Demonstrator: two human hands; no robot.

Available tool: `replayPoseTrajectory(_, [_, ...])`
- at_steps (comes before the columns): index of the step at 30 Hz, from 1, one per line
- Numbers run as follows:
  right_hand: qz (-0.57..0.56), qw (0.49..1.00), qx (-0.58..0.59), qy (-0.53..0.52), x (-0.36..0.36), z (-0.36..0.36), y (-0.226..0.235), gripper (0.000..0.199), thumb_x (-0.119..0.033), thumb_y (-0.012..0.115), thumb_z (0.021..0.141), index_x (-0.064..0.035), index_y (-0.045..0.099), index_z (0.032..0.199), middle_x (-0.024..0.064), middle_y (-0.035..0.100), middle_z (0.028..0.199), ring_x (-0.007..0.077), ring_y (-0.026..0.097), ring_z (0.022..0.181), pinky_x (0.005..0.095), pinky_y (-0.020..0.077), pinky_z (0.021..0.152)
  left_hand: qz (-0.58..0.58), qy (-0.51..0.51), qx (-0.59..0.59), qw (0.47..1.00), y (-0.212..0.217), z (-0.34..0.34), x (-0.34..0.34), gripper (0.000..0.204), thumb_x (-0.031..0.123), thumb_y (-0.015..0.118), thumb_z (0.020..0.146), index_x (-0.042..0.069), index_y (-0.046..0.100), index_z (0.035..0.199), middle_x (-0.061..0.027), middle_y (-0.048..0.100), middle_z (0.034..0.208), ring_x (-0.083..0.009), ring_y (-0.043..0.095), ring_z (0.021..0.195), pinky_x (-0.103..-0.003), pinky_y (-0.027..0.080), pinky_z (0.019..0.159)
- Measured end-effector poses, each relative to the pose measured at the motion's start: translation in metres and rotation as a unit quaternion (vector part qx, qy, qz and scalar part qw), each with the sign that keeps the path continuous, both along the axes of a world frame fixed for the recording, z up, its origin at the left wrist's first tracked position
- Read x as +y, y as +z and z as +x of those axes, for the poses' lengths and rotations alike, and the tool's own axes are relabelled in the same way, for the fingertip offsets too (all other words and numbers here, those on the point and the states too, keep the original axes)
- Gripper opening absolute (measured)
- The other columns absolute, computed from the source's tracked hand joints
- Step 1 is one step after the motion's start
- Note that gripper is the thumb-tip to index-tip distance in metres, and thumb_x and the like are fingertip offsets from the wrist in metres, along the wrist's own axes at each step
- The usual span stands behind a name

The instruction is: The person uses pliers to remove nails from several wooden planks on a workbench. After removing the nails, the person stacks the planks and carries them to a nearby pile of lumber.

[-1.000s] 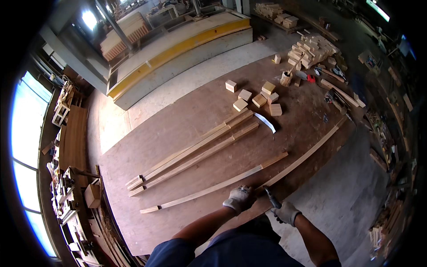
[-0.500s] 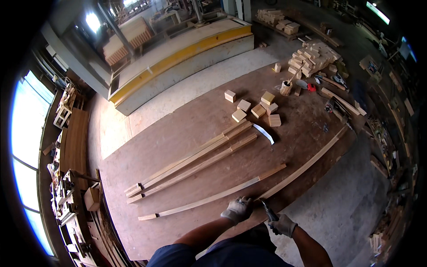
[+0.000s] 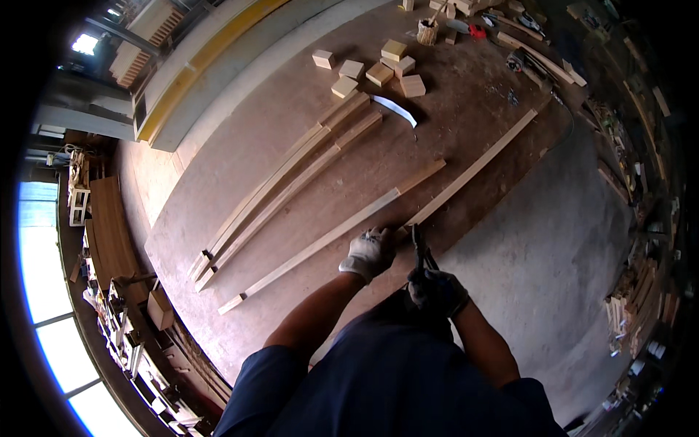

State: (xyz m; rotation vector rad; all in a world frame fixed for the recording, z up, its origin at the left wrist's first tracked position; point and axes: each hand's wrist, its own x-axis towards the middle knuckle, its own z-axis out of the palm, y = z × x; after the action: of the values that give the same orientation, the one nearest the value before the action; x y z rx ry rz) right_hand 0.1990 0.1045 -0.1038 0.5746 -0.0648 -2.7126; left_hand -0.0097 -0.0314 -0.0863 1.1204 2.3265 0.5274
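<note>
Person's white-gloved L hand [image 3: 370, 253] clamps near end of long pale-wood strip [image 3: 473, 168] running twd 1-2 o'clock, prob. to steady it, w/ dark-gloved R hand [image 3: 438, 293], apart at L's 4 o'clock, gripping slim black tool [image 3: 419, 251].

Lit mainly from the left, through blown-out windows [image 3: 45, 269], with more glare at upper left. Dim toward the right rim. Shadowed, thin on detail, at the right hand [image 3: 437, 293] and its dark hand tool [image 3: 418, 244], lower centre. Glinting off the shiny strip [image 3: 395, 109] above centre. Fisheye-bowed, softest near the blackened corners.
</note>
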Motion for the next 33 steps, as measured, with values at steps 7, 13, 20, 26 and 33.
replayPoseTrajectory(7, [0.423,0.891,-0.106,0.125,0.05,0.03,-0.002,0.038,-0.021,0.057,0.102,0.0047,0.057,0.129,0.0207,0.071,0.109,0.0312,0.073,0.09,0.0427,0.06,0.079,-0.001,-0.062,-0.002,0.998,-0.018,-0.002,-0.007,0.05,0.023,0.058,0.095,0.028,0.052,0.145,-0.0164,0.062,0.135,-0.0402,0.065,0.113,-0.051,0.054,0.094])
replayPoseTrajectory(13, [0.567,0.772,-0.225,0.176,0.049,0.061,-0.02,0.023,-0.017,0.061,0.1,0.0015,0.063,0.113,0.0162,0.073,0.101,0.0274,0.072,0.084,0.0386,0.0578,0.072,-0.017,-0.074,0.017,0.997,0.025,0.006,-0.061,0.048,0.025,0.054,0.1,0.032,0.051,0.147,-0.014,0.064,0.132,-0.0405,0.064,0.114,-0.052,0.056,0.088])
replayPoseTrajectory(20, [0.788,0.542,-0.243,0.162,0.028,0.042,0.007,0.037,-0.036,0.071,0.091,-0.0007,0.069,0.102,0.0261,0.072,0.097,0.044,0.07,0.095,0.048,0.0538,0.082,-0.184,0.037,0.003,0.982,0.024,0.016,-0.151,0.048,0.039,0.07,0.091,0.01,0.062,0.129,-0.0225,0.064,0.121,-0.0415,0.063,0.108,-0.052,0.052,0.091])
replayPoseTrajectory(26, [0.768,0.523,-0.257,0.264,0.031,0.054,0.021,0.036,-0.035,0.07,0.092,0.0003,0.069,0.101,0.0215,0.073,0.087,0.0368,0.072,0.083,0.0462,0.0546,0.074,0.031,0.039,0.052,0.997,0.012,0.016,-0.055,0.054,0.042,0.074,0.087,0.006,0.063,0.125,-0.0209,0.064,0.121,-0.0412,0.059,0.115,-0.05,0.049,0.097])
replayPoseTrajectory(33, [0.671,0.638,-0.345,0.154,0.012,0.148,-0.062,0.04,-0.039,0.07,0.092,0.0008,0.073,0.094,0.0136,0.073,0.08,0.0251,0.07,0.071,0.0436,0.0526,0.068,0.037,-0.006,0.06,0.998,-0.04,0.002,0.03,0.037,0.032,0.062,0.094,0.006,0.063,0.121,-0.0211,0.07,0.108,-0.042,0.066,0.1,-0.052,0.053,0.086])
